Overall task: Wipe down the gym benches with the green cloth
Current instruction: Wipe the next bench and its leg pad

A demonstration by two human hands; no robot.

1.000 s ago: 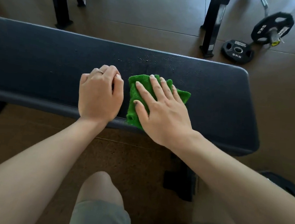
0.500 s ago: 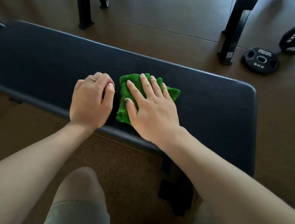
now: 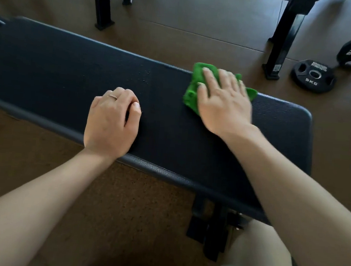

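The green cloth (image 3: 191,92) lies flat on the padded top of the bench (image 3: 60,67), against its far edge and toward the right-hand end, with most of it covered by the right hand (image 3: 223,103). The step in hand appears to be a wiping stroke across the pad. To do it well, the palm should bear evenly on the cloth so that the whole patch stays in contact with the vinyl, strokes should overlap, and each pass should run fully to the edge seam and the rounded end corner. A patch of small specks or droplets (image 3: 144,77) sits near the far edge between the two hands and probably needs a pass. The right hand's grip is spread: fingers extended and slightly fanned, pressing down on the cloth rather than pinching it; the hand is blurred, which suggests motion. The right forearm reaches forward across the pad from the near right. The left hand (image 3: 112,121) rests on the pad near the front edge, well apart from the cloth, fingers curled into a loose fist and holding nothing, apparently bracing the body. A weight plate (image 3: 313,77) lies on the floor beyond the bench.
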